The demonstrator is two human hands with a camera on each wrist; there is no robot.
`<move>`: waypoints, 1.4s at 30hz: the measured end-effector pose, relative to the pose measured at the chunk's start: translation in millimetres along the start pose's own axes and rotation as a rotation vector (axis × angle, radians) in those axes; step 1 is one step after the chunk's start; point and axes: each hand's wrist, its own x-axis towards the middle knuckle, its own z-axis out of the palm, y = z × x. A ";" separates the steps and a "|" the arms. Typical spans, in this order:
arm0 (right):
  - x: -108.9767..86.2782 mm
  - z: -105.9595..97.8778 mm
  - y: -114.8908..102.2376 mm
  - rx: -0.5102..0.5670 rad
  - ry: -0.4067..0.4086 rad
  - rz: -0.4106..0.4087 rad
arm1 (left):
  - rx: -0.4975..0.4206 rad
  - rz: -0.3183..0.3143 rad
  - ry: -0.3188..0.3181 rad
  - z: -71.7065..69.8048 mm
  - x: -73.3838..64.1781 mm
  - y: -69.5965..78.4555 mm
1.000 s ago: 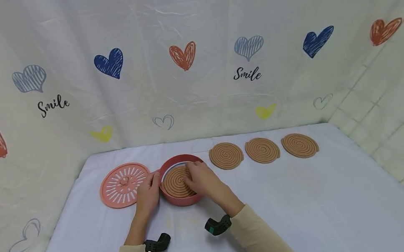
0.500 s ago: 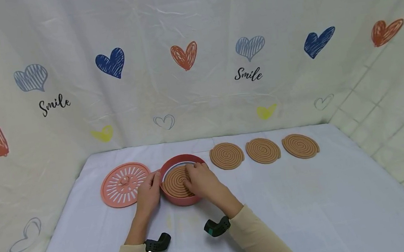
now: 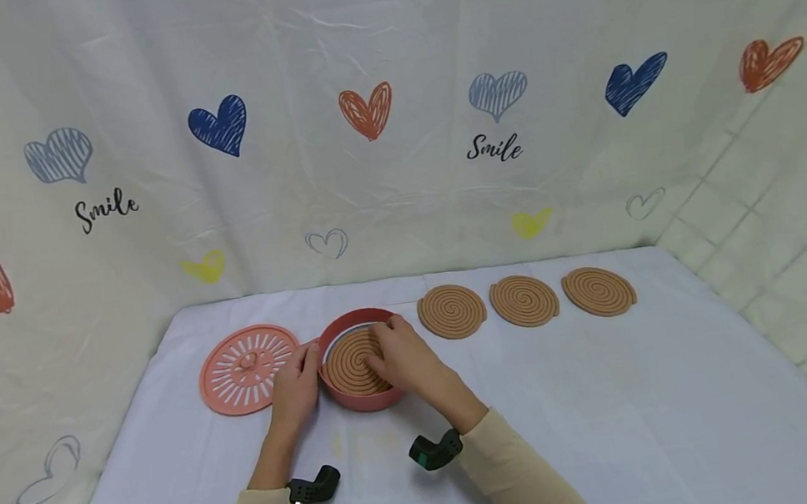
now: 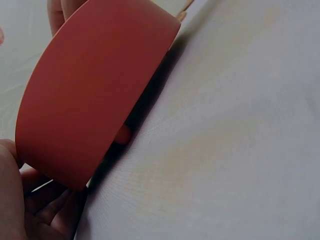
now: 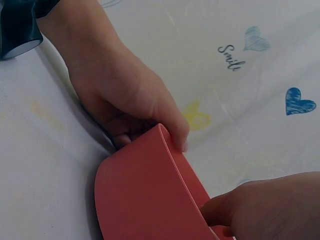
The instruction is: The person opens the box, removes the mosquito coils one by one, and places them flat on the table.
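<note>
My left hand [image 3: 295, 389] grips the left side of a round, reddish-pink mosquito coil holder [image 3: 367, 403], its thumb over the rim and its fingers low on the outer wall, as the right wrist view shows. Inside the holder lies a brown spiral mosquito coil [image 3: 350, 368]. My right hand [image 3: 409, 356] reaches in over the right rim and pinches this coil, thumb near the middle and fingers toward the back edge; the fingertips are partly hidden. From the left wrist view, the holder's wall [image 4: 95, 85] stands tilted in the picture, with a small round foot [image 4: 123, 135] beneath it.
A pink slotted lid [image 3: 250, 393] with a small knob lies left of the holder. Along the back, to the right, three more coils lie in a row: a near one [image 3: 452, 311], a middle one [image 3: 525, 301] and a far one [image 3: 599, 292]. White cloth [image 3: 583, 423] covers the table.
</note>
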 end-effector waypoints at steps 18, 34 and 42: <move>2.7 -7.7 4.4 0.144 0.040 0.040 | 0.006 0.001 0.014 1.2 0.8 -1.3; 4.8 -9.4 10.5 0.207 0.062 0.011 | 0.005 -0.002 0.010 0.5 -1.1 -0.5; 3.2 -8.4 8.0 0.185 0.086 0.016 | -0.001 0.009 0.026 -0.6 -1.6 1.6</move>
